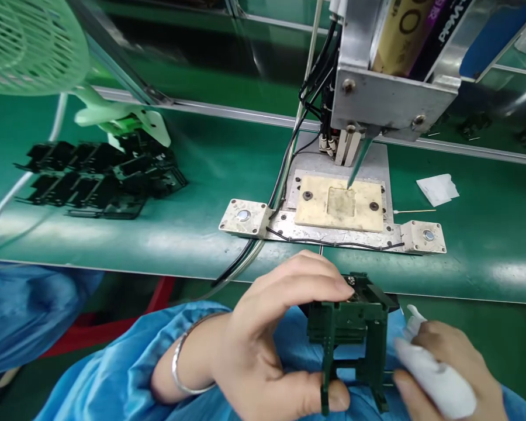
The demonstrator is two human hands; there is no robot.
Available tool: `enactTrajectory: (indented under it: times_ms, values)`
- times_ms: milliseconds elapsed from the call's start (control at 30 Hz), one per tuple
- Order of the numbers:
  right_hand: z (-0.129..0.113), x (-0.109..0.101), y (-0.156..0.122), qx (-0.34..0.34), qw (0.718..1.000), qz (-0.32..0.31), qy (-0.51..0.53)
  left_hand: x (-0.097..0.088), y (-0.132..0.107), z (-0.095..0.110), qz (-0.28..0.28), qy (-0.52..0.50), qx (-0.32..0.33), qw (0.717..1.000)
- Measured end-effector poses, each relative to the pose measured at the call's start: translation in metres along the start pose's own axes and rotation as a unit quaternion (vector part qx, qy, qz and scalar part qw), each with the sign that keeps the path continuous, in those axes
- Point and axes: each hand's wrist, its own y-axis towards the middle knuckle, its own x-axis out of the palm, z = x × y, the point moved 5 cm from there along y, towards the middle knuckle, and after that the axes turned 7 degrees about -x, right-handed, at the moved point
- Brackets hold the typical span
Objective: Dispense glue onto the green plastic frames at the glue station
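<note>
My left hand [267,339] is closed around a dark green plastic frame part [348,327], its fingers over the top and the thumb at a lower leg. A metal screw shows on the part's upper face. To the right, my right hand [453,362] grips a white wipe [440,377], bunched between the fingers, close beside the part. Some of the right fingertips are covered by the wipe. Both hands are in front of the bench's near edge.
A dispensing machine [394,102] with a needle stands over a cream fixture plate [339,222]. Two button boxes flank it. Several dark parts [100,175] lie at left below a green fan [30,47]. A cotton swab [416,211] and white paper [438,189] lie at right.
</note>
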Motion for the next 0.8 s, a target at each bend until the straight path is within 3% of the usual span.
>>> enactTrajectory:
  times_ms: [133, 233, 533, 633, 733, 800]
  values:
    - [-0.017, 0.02, 0.014, -0.042, 0.997, -0.037, 0.059, 0.009, 0.003, 0.002, 0.001, 0.007, 0.02, 1.0]
    - [-0.026, 0.027, 0.022, -0.082, 0.995, -0.04, 0.026, 0.012, 0.004, 0.004, 0.007, 0.012, 0.031, 0.999]
    - [-0.021, 0.039, 0.024, 0.011, 1.0, 0.02, 0.005, 0.013, 0.001, 0.001, 0.085, 0.026, 0.038, 0.995]
    - [-0.017, 0.036, 0.021, 0.009, 0.999, 0.048, 0.017, 0.013, 0.003, -0.001, 0.101, 0.023, 0.024, 0.994]
    - [-0.015, 0.037, 0.026, -0.009, 0.999, 0.028, 0.019, 0.013, 0.004, -0.003, 0.106, 0.033, 0.008, 0.994]
    - [-0.015, 0.041, 0.035, -0.057, 0.998, 0.011, 0.014, 0.011, 0.002, -0.007, 0.112, 0.046, -0.022, 0.992]
